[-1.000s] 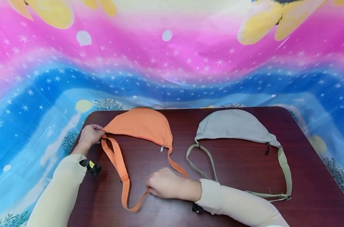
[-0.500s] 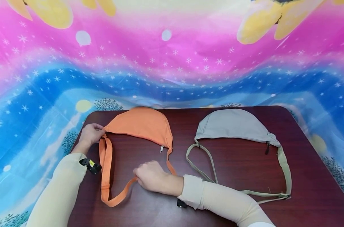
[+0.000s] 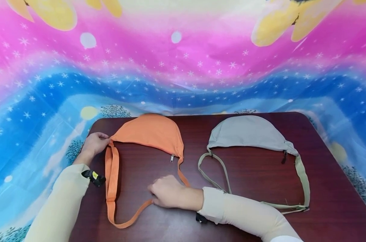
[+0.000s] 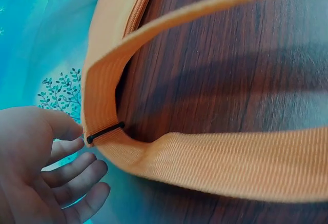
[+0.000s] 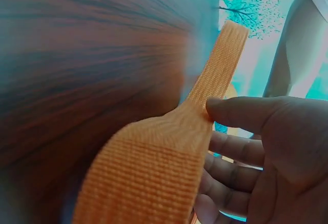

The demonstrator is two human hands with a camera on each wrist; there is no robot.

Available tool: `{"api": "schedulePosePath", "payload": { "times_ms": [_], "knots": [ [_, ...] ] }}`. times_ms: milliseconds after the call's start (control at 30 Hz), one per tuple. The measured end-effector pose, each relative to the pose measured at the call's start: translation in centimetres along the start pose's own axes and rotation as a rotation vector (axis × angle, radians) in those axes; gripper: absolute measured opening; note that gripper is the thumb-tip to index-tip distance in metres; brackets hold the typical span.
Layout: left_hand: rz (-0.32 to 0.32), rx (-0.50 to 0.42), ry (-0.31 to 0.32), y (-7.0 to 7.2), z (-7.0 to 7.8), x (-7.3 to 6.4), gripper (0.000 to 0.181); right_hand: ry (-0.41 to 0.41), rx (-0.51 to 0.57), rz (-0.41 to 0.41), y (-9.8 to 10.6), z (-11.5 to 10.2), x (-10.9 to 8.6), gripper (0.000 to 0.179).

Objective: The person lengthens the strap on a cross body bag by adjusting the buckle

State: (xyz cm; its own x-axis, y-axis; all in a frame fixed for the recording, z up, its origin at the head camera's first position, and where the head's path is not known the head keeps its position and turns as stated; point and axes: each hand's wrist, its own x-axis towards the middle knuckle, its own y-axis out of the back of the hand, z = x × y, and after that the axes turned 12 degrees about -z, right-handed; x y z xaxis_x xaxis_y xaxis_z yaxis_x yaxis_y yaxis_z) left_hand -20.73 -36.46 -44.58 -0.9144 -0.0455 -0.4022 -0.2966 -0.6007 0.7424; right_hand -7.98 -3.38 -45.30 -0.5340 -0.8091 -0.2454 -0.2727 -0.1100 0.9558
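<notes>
An orange waist bag (image 3: 149,132) lies at the left of the table, its silver zipper pull (image 3: 172,158) hanging at the right end. My left hand (image 3: 96,144) pinches the bag's left corner. In the left wrist view, the thumb and forefinger of that hand meet at the black bar (image 4: 106,131) where the strap loops through. The orange strap (image 3: 111,178) runs doubled toward me, then curves right. My right hand (image 3: 171,193) pinches the strap between thumb and fingers above the table; the right wrist view shows the webbing (image 5: 148,157) bunched at the thumb.
A grey waist bag (image 3: 249,132) lies at the right, with its greenish strap (image 3: 303,178) spread on the dark wooden table (image 3: 255,174). The right forearm passes over part of that strap. A patterned cloth (image 3: 171,67) hangs behind the table.
My right hand went left with the strap, then came slightly back right. The doubled part of the strap swung left and straightened. My left hand and both bags stayed nearly in place.
</notes>
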Motion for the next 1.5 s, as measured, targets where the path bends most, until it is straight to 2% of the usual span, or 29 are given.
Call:
{"api": "schedulePosePath", "payload": {
  "times_ms": [167,333,467,533,667,833,1000,1100,1200,1333,1500],
  "knots": [
    [0.038,0.034,-0.038,0.9,-0.1,-1.1,0.039,0.035,0.025,0.013,0.4,1.1,-1.9,0.019],
    [0.075,0.087,-0.102,1.0,0.5,-2.3,0.036,0.093,0.055,0.082,0.9,3.4,-4.2,0.028],
    [0.113,0.138,-0.185,0.5,2.1,-3.6,0.034,0.221,0.135,0.127,1.2,6.4,-6.8,0.031],
    [0.120,0.161,-0.230,0.3,3.5,-4.4,0.033,0.260,0.172,0.140,1.3,8.0,-8.2,0.036],
    [0.110,0.222,-0.337,-0.6,6.6,-5.8,0.031,0.227,0.196,0.155,1.7,10.6,-10.9,0.048],
    [0.078,0.303,-0.497,-3.3,10.9,-7.1,0.032,0.112,0.188,0.117,2.5,12.8,-14.6,0.060],
    [0.049,0.373,-0.698,-6.4,15.0,-8.4,0.035,0.016,0.209,0.098,2.6,14.7,-18.5,0.063],
    [0.034,0.414,-0.793,-8.3,17.3,-8.8,0.035,-0.039,0.234,0.083,2.4,15.7,-20.7,0.064],
    [-0.003,0.461,-0.857,-10.4,19.5,-9.2,0.037,-0.097,0.285,0.056,2.0,16.5,-22.9,0.064],
    [-0.084,0.505,-0.926,-13.2,22.3,-9.8,0.040,-0.157,0.346,0.058,1.5,17.5,-25.6,0.063],
    [-0.174,0.498,-1.000,-16.0,25.7,-10.6,0.041,-0.198,0.374,0.081,1.0,18.7,-29.0,0.060]
  ]
}}
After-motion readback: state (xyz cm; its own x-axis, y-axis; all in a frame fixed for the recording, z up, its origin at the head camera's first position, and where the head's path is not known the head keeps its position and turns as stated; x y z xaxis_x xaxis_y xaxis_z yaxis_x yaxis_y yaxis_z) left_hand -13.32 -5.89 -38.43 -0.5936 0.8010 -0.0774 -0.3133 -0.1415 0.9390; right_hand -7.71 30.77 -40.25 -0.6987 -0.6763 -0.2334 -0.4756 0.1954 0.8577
